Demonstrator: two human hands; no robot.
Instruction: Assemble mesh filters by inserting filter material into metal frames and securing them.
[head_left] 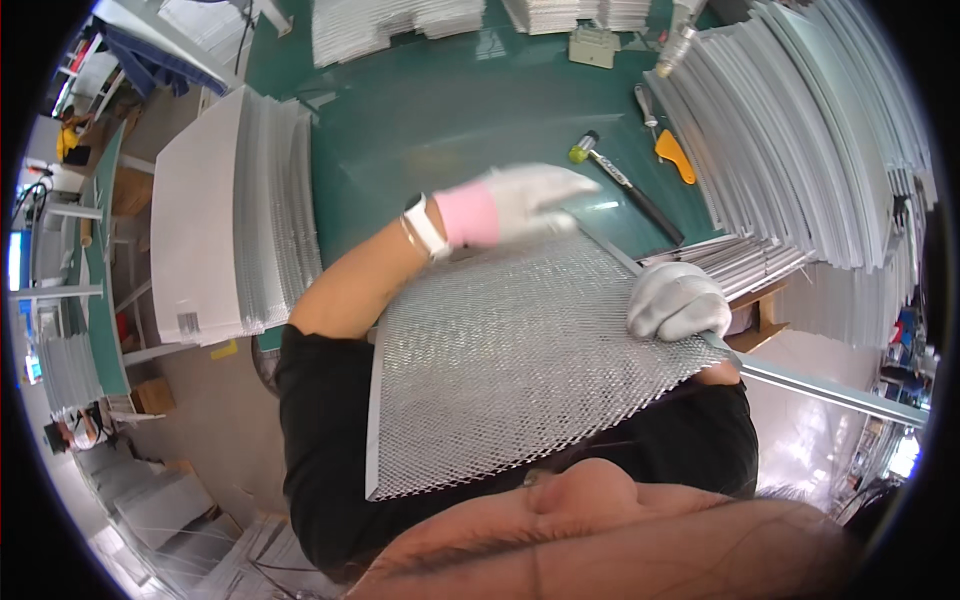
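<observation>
1. A silver mesh panel (510,360) with metal edging is held tilted in front of the person's chest, at the near side of a green table (400,125).
2. The right hand (678,302), in a white glove, is clenched around the panel's right-hand edge.
3. The left hand (518,205), gloved with a pink cuff, is blurred; its fingers are spread and grasp nothing, near the panel's far edge. Whether it touches the panel, I cannot tell.
4. Beyond the right hand lie a hammer (636,192) and an orange scraper (675,157).
5. Panel stacks stand left (275,215) and right (790,130).
</observation>
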